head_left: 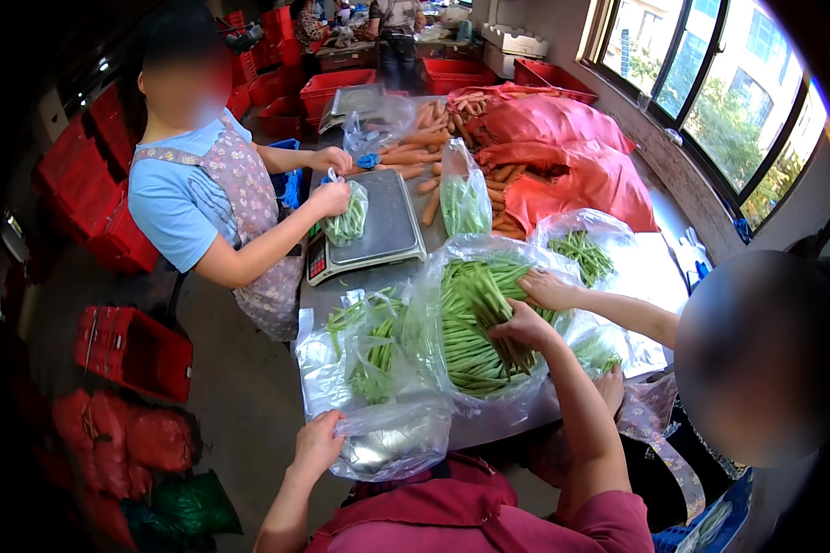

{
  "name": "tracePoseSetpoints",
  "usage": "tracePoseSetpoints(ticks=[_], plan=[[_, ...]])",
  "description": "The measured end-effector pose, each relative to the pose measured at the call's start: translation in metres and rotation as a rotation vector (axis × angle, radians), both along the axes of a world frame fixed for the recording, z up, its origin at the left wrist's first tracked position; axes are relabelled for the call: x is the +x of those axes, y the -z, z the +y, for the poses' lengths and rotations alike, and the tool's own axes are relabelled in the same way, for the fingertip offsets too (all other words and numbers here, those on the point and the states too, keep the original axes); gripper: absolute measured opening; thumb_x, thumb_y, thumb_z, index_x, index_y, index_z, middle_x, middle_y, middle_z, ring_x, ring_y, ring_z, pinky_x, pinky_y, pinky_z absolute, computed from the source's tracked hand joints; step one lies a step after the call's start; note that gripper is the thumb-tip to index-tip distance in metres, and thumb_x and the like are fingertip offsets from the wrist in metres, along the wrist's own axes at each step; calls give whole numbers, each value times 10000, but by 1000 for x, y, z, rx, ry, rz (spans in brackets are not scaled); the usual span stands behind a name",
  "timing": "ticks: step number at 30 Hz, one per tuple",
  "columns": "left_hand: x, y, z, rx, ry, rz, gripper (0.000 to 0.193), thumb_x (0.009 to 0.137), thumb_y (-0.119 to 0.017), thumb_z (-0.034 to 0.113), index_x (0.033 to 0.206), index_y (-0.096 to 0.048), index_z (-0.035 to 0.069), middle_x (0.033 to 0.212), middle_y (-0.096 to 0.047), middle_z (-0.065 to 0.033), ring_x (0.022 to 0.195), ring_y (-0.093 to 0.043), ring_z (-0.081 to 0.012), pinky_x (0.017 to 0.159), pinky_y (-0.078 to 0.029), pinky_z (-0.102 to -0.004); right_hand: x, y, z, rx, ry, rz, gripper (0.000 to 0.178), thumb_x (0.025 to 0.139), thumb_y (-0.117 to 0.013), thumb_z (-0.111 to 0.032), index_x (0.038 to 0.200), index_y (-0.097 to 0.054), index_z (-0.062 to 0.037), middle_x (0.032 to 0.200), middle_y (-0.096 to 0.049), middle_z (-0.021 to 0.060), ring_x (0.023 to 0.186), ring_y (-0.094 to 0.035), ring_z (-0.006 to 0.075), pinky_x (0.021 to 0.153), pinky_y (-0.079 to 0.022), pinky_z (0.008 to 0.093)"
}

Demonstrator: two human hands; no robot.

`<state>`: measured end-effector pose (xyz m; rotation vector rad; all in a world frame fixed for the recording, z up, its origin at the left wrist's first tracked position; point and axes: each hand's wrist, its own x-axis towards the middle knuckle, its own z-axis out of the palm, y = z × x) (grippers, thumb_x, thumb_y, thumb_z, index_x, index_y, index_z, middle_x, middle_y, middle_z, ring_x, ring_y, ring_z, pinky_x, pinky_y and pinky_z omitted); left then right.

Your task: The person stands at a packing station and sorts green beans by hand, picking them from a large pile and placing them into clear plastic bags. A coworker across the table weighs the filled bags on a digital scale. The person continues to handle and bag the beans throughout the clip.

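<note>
My left hand (319, 446) pinches the rim of a clear plastic bag (406, 419) at the near table edge. My right hand (527, 328) grips a bunch of long green beans (485, 297), raised over a large clear bag's heap of green beans (466, 355). Some loose beans (374, 364) lie in clear plastic left of that heap; whether this is the bag I hold, I cannot tell. A co-worker's hand (549, 288) from the right reaches onto the heap. Across the table, another person's hands (335, 195) hold a small bag of beans (347, 217) at a scale (376, 221).
Red mesh sacks (572, 175) and loose carrots (415, 152) cover the far table. Behind the heap stands a filled bag of beans (464, 198); another bag of beans (584, 253) lies right. Red crates (138, 350) and sacks (120, 442) occupy the left floor.
</note>
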<state>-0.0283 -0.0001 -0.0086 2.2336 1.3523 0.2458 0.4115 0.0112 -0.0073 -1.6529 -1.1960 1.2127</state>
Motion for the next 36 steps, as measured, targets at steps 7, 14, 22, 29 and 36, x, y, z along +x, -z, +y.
tracePoseSetpoints(ticks=[7, 14, 22, 29, 36], plan=[[2, 6, 1, -7, 21, -19, 209, 765, -632, 92, 970, -594, 64, 912, -641, -142, 839, -623, -356, 705, -500, -435, 18, 47, -5, -142, 156, 801, 349, 763, -643, -137, 1061, -587, 36, 939, -663, 150, 764, -663, 243, 697, -555, 380], [7, 4, -2, -28, 2, -4, 209, 765, -630, 90, 971, -599, 70, 918, -643, -143, 848, -621, -357, 713, -495, -435, -23, 73, -18, 20, 172, 1437, 562, 816, -672, -247, 1265, -476, 30, 1164, -592, 174, 990, -635, 272, 857, -545, 419], [11, 5, -3, -33, 2, -6, 219, 753, -641, 84, 968, -598, 70, 913, -643, -142, 849, -619, -354, 715, -494, -431, -39, 57, -16, 232, 13, 1515, 649, 838, -656, -332, 1329, -421, 20, 1291, -531, 141, 1117, -568, 268, 941, -484, 419], [14, 6, -5, -39, 9, 6, 230, 748, -660, 100, 967, -599, 64, 907, -644, -140, 843, -621, -354, 711, -494, -424, -38, 40, -6, 250, 15, 1476, 476, 875, -594, -196, 1299, -446, -38, 1020, -588, 81, 907, -599, 215, 835, -497, 373], [18, 21, -3, -95, 9, 12, 259, 755, -695, 145, 985, -602, 71, 931, -653, -144, 845, -633, -338, 720, -497, -411, -36, 27, -6, 270, 88, 1288, 475, 838, -631, -172, 1265, -466, -45, 1007, -600, 93, 875, -621, 235, 753, -529, 384]])
